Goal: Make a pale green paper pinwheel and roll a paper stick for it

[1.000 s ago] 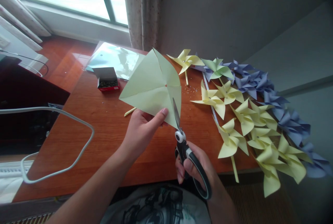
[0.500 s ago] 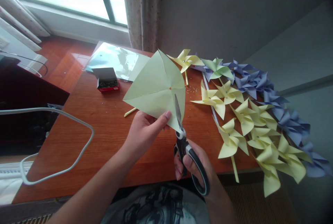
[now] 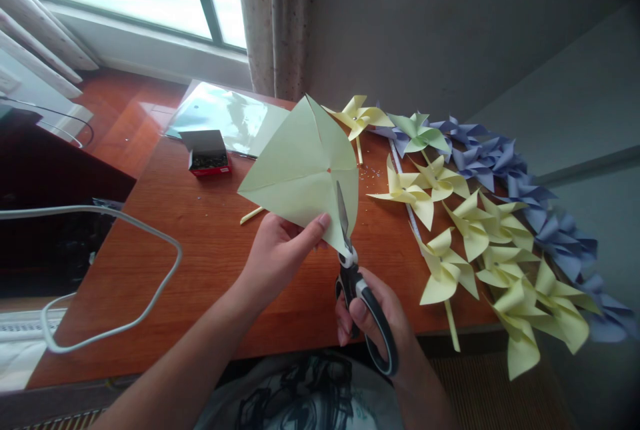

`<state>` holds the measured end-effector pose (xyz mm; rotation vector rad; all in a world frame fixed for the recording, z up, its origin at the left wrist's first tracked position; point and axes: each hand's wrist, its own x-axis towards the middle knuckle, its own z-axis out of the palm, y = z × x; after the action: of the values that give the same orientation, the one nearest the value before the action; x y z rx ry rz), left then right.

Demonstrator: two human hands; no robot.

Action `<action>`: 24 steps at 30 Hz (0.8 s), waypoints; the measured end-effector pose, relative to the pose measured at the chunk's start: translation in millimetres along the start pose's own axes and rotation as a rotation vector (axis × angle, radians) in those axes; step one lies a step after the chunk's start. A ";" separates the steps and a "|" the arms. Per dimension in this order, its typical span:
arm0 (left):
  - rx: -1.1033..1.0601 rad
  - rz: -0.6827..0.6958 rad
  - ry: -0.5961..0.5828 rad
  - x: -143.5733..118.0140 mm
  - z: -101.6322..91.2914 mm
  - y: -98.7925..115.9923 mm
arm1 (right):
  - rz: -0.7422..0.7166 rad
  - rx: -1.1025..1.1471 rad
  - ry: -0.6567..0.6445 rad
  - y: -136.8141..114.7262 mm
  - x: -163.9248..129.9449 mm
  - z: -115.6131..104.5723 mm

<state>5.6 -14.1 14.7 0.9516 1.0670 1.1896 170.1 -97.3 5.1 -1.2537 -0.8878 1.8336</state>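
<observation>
A pale yellow-green sheet of paper with fold creases and a small reddish mark near its middle is held up above the table. My left hand pinches its lower edge, thumb on top and fingers underneath. In my right hand is a pair of scissors with black and grey handles. Their blades lie at the sheet's lower right corner, pointing toward the middle mark. Part of a yellow paper stick shows from beneath the sheet.
Yellow paper pinwheels, a green pinwheel and several purple ones cover the table's right side. A small red open box with dark contents stands near a glossy clear packet. A white cable loops at left.
The scissors' handles have come slightly closer together at the sheet's corner. The left hand keeps its hold, and the view has shifted a little.
</observation>
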 end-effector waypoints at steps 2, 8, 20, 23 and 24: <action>0.000 0.001 -0.003 0.0 0.1 0.3 | -0.008 -0.010 -0.004 1.1 0.1 -0.5; -0.003 0.001 0.020 0.1 0.7 -1.3 | 0.002 0.002 0.026 3.1 -0.6 1.4; -0.004 -0.007 0.026 -0.4 1.2 0.8 | 0.024 0.052 0.054 5.9 -1.1 3.8; -0.005 -0.020 0.026 -0.9 0.9 -0.7 | 0.026 0.052 0.054 5.5 -1.1 3.1; -0.010 -0.026 0.026 -0.8 0.6 -1.3 | 0.026 0.051 0.052 5.4 -1.0 2.7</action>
<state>6.5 -15.1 13.8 0.9140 1.0908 1.1877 166.8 -101.2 1.7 -1.2808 -0.7954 1.8244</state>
